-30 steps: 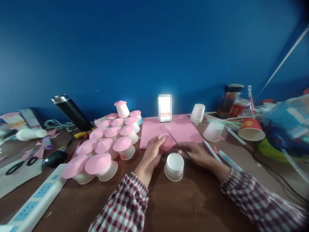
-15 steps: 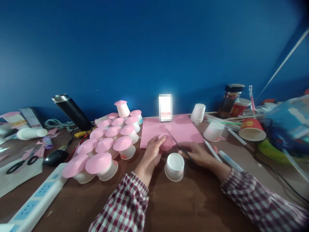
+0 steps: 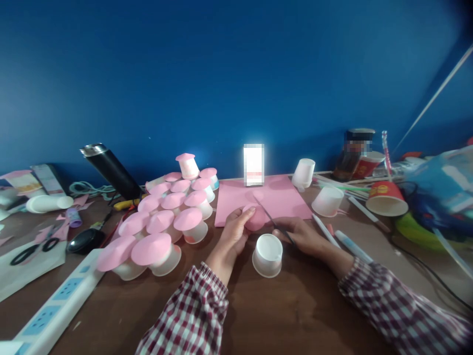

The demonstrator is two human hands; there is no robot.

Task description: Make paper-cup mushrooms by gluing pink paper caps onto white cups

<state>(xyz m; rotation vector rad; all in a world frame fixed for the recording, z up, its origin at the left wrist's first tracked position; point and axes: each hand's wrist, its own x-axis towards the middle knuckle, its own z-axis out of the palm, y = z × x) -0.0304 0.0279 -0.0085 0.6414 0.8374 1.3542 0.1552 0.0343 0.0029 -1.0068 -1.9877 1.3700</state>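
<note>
My left hand (image 3: 236, 227) pinches a round pink paper piece (image 3: 257, 218) between thumb and fingers, over a larger pink paper sheet (image 3: 227, 204). In my right hand (image 3: 297, 235) is a slim dark stick-like tool (image 3: 274, 223); its exact kind is unclear. The tool slants up and left, its far end near the round piece's upper right edge. Whether it touches the paper I cannot tell. A white paper cup (image 3: 269, 249) stands upside down just below my hands. To the left are several upturned cups with pink cone roofs (image 3: 151, 249).
A lit phone (image 3: 253, 165) leans against the blue wall. White cups (image 3: 327, 201), pens (image 3: 354, 245), a red cup (image 3: 386, 198) and a dark-lidded jar (image 3: 354, 155) are at right. A black flask (image 3: 113, 170), scissors (image 3: 35, 250) and a power strip (image 3: 61, 298) lie left.
Almost nothing differs. Both hands keep their hold on the round pink paper and the dark tool; the whole view has shifted very slightly.
</note>
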